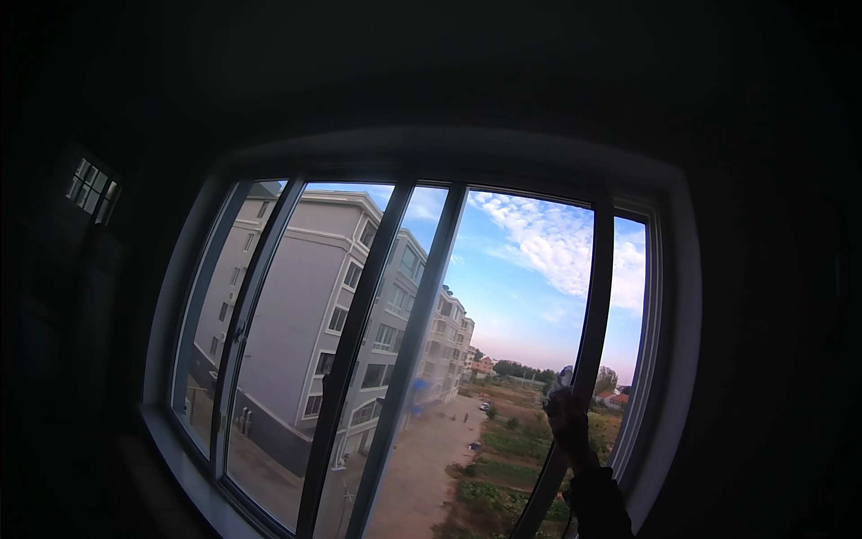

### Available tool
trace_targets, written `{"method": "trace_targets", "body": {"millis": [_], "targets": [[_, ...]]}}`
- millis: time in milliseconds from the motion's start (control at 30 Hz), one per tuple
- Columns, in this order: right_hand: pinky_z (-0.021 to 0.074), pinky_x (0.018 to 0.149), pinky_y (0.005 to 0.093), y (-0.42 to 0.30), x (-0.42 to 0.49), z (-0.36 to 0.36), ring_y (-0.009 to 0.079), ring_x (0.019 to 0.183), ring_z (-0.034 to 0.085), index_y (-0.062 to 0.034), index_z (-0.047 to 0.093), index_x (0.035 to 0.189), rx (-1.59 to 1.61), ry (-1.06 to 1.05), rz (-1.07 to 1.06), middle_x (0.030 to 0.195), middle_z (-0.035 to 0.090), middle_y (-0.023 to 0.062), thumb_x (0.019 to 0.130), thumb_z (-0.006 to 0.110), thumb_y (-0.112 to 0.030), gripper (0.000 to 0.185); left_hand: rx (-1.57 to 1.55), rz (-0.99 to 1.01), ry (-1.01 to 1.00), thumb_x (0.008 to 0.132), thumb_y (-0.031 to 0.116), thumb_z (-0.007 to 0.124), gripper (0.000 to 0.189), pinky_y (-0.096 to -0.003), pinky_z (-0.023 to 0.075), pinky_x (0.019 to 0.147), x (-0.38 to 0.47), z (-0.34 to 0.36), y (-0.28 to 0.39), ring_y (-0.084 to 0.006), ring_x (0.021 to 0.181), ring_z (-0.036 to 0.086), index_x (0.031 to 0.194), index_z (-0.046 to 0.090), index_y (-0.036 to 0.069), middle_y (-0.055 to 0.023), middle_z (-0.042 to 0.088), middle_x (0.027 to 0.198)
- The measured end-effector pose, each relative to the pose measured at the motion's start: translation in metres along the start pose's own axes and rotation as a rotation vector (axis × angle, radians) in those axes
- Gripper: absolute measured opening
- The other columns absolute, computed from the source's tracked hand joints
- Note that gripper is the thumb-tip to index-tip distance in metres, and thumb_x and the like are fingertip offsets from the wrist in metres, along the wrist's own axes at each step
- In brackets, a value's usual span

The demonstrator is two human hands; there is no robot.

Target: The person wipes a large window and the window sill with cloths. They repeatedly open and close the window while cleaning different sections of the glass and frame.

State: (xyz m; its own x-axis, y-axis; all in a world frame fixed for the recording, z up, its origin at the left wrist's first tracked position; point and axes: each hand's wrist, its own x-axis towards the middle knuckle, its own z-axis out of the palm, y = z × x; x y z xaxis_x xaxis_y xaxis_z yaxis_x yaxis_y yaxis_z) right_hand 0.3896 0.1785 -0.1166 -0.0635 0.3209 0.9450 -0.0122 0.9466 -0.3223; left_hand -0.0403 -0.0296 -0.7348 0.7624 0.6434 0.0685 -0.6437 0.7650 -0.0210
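Note:
My right hand [569, 418] is raised at the lower right, a dark silhouette against the window. Its fingers are closed on a crumpled, pale cloth or paper [564, 378], held against or close to the pane beside a dark upright sash bar [599, 296]. A dark sleeve [599, 502] covers the forearm. My left hand is out of view. Before me stands a wide sliding window with several upright frame bars; a latch [240, 331] shows on a bar at the left.
The window sill [195, 495] runs along the lower left. A pale window reveal [680, 350] borders the right side, with dark walls around. Through the glass stand a grey apartment building [310, 269], a dirt road [431, 465] and green plots.

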Motion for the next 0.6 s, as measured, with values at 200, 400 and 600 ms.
{"method": "trace_targets", "body": {"millis": [200, 400, 600], "targets": [[0.0502, 0.075, 0.0321, -0.009, -0.023, 0.005, 0.015, 0.091, 0.06, -0.0065, 0.058, 0.128, -0.197, 0.185, -0.034, 0.106, 0.062, 0.0049, 0.105, 0.052, -0.019, 0.027, 0.297, 0.203, 0.291, 0.1, 0.042, 0.056, 0.04, -0.0386, 0.058, 0.069, -0.022, 0.01, 0.025, -0.0211, 0.069, 0.067, 0.094, 0.062, 0.004, -0.0044, 0.062, 0.072], [0.0476, 0.075, 0.0316, -0.027, -0.046, -0.045, 0.0158, 0.071, 0.043, -0.0055, 0.052, 0.101, -0.258, 0.841, -0.049, 0.083, 0.04, 0.0011, 0.093, 0.044, 0.006, 0.016, 0.634, 0.307, 0.488, 0.102, 0.038, 0.057, 0.037, -0.0343, 0.0562, 0.072, -0.025, 0.017, 0.086, -0.018, 0.073, 0.065, 0.102, 0.062, 0.002, -0.0055, 0.064, 0.08], [0.0516, 0.06, 0.0346, 0.009, -0.088, -0.058, 0.0187, 0.072, 0.062, 0.0008, 0.061, 0.113, 0.28, 0.453, 0.505, 0.087, 0.062, 0.0076, 0.101, 0.05, -0.006, 0.018, 1.202, 0.427, 0.535, 0.104, 0.034, 0.058, 0.035, -0.0299, 0.0544, 0.076, 0.053, 0.123, 0.151, -0.0149, 0.077, 0.063, 0.111, 0.063, 0.0, -0.0066, 0.065, 0.088]]}}
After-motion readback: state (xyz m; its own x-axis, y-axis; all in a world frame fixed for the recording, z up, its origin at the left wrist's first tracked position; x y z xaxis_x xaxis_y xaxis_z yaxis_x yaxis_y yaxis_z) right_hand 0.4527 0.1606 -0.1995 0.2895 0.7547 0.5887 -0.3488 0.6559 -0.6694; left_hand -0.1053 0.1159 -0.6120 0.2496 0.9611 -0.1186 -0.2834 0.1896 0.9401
